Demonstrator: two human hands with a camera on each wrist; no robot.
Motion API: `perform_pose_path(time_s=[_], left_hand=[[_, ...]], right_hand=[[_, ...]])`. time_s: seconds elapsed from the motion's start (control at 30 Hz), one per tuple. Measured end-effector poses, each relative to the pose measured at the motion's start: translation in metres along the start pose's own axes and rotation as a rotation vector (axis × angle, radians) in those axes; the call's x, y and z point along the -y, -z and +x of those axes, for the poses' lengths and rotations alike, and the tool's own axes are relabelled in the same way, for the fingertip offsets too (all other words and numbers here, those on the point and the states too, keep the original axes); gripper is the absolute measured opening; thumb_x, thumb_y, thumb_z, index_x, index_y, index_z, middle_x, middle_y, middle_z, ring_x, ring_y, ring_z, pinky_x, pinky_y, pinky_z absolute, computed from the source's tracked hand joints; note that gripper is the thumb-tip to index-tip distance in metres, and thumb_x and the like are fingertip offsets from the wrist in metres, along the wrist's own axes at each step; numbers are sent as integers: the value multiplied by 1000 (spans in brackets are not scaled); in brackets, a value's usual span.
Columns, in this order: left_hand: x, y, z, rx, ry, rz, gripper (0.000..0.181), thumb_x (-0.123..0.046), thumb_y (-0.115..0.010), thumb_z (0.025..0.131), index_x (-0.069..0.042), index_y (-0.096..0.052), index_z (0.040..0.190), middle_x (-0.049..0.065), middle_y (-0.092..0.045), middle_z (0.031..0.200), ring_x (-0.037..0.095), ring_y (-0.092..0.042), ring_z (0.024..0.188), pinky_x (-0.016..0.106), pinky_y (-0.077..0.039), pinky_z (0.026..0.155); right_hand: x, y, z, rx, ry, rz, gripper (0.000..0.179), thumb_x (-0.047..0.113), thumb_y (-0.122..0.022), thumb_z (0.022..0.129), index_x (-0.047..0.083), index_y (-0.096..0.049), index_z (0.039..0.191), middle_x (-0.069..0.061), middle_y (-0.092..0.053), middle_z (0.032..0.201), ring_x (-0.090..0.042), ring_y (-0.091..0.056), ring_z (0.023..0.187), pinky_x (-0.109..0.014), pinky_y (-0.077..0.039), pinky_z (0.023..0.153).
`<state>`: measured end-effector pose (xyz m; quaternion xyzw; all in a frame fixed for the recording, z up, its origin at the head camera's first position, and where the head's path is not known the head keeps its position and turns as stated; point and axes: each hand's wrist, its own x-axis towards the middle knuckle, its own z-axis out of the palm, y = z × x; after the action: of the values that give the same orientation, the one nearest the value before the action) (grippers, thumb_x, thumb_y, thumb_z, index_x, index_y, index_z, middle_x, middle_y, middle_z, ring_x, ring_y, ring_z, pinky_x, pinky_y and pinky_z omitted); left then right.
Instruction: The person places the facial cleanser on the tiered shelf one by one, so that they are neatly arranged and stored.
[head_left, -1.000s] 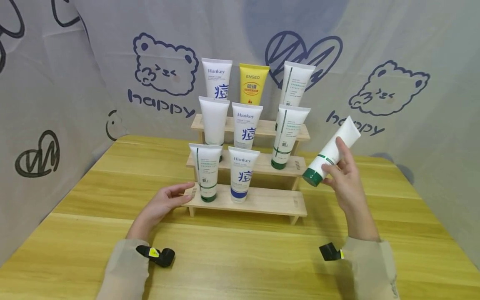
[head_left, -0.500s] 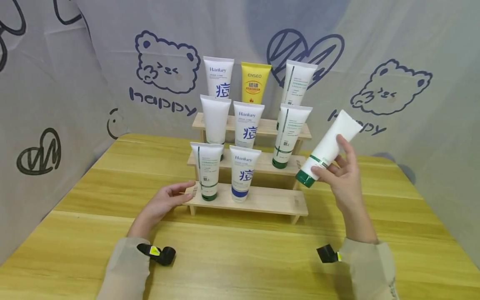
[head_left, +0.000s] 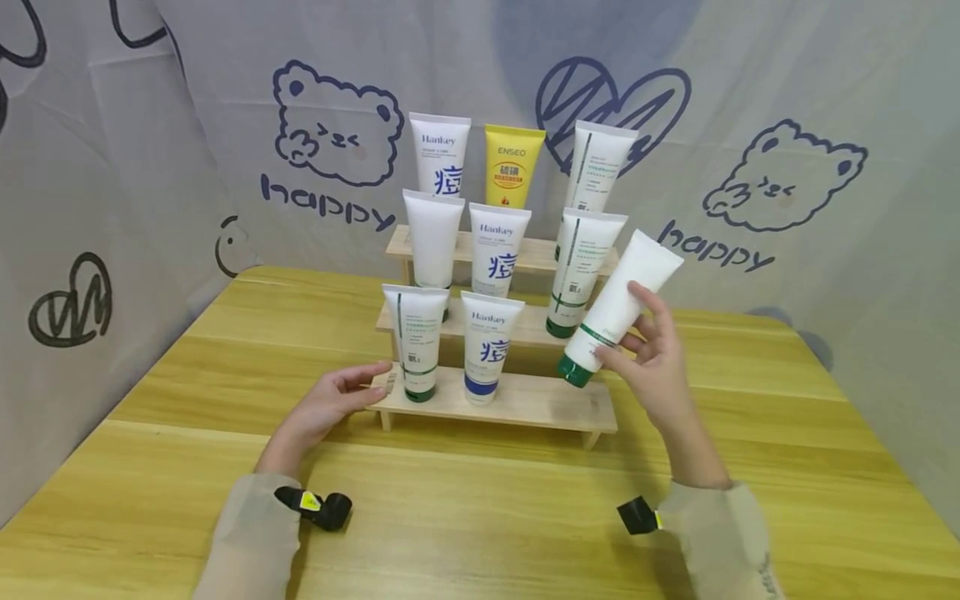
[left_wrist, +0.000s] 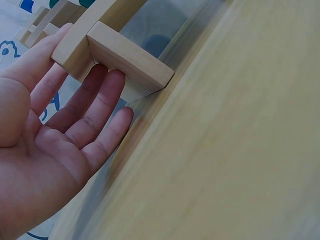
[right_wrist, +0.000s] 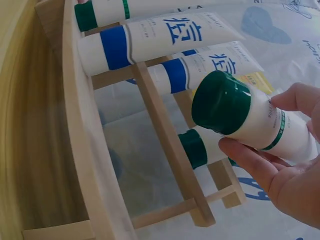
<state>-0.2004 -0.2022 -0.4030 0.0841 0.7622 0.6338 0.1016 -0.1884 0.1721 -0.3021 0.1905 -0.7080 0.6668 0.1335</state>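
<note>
A three-tier wooden display stand point(head_left: 540, 406) holds several squeeze tubes. At the left end of its lowest shelf, my left hand point(head_left: 333, 398) grips the board, thumb at the edge and fingertips underneath by the leg point(left_wrist: 132, 62). My right hand point(head_left: 648, 362) holds a white tube with a green cap point(head_left: 622, 292) between thumb and fingers. This tube is tilted, cap down to the left, over the right part of the lowest shelf. On that shelf stand a green-capped white tube point(head_left: 420, 342) and a blue-banded Hankey tube point(head_left: 491, 346).
The middle shelf carries a plain white tube point(head_left: 433, 242), a Hankey tube point(head_left: 498, 250) and a green-capped tube point(head_left: 585, 267). On the top shelf stand a Hankey tube point(head_left: 440, 154), a yellow ENSEO tube point(head_left: 513, 162) and a green-striped tube point(head_left: 600, 167). Printed cloth point(head_left: 465, 50) hangs behind.
My right hand has carried the white tube leftward, from beside the stand to over the lowest shelf's right end. My left hand stays at the shelf's end.
</note>
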Motion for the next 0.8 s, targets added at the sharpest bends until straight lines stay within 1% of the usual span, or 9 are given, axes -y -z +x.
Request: perform_pose_path(time_s=[0.2, 0.33, 0.47, 0.53, 0.67, 0.8], left_hand=[[1, 0, 1, 1, -6, 1, 52, -22, -62, 85, 1, -45, 129, 15, -48, 120, 20, -43, 94, 27, -41, 76], [1, 0, 1, 1, -2, -3, 52, -22, -63, 85, 1, -45, 129, 16, -47, 122, 20, -44, 96, 27, -41, 77], [0, 0, 2, 1, 1, -3, 53, -22, -63, 85, 1, -45, 129, 16, -46, 123, 20, -44, 97, 27, -41, 78], [0, 0, 2, 2, 2, -2, 52, -22, -63, 85, 0, -45, 129, 16, -46, 122, 20, -43, 96, 28, -40, 78], [1, 0, 2, 2, -1, 4, 52, -22, -62, 85, 0, -46, 129, 16, -47, 121, 21, -43, 96, 28, -40, 78], [1, 0, 3, -3, -3, 10, 52, -23, -62, 85, 0, -46, 129, 16, -47, 120, 22, -43, 96, 30, -40, 78]], right_hand=[[-10, -6, 0, 99, 60, -103, 73, -22, -58, 72, 4, -28, 133, -21, -39, 126, -14, -57, 88, -28, -50, 67], [-18, -7, 0, 150, 94, -163, 72, -22, -61, 70, 2, -30, 130, -21, -40, 124, -17, -57, 87, -28, -51, 66], [-25, -8, 1, 186, 109, -265, 69, -18, -64, 71, 3, -33, 128, -19, -38, 126, -24, -57, 87, -29, -51, 65], [-28, -8, 1, 203, 118, -311, 67, -17, -65, 71, 3, -35, 127, -21, -39, 126, -29, -57, 85, -30, -51, 65], [-34, -9, 2, 215, 148, -350, 63, -18, -66, 69, 0, -37, 123, -25, -45, 118, -35, -58, 80, -34, -51, 63], [-39, -9, 2, 223, 166, -370, 63, -19, -66, 68, -1, -38, 121, -26, -46, 116, -35, -57, 79, -34, -51, 61]])
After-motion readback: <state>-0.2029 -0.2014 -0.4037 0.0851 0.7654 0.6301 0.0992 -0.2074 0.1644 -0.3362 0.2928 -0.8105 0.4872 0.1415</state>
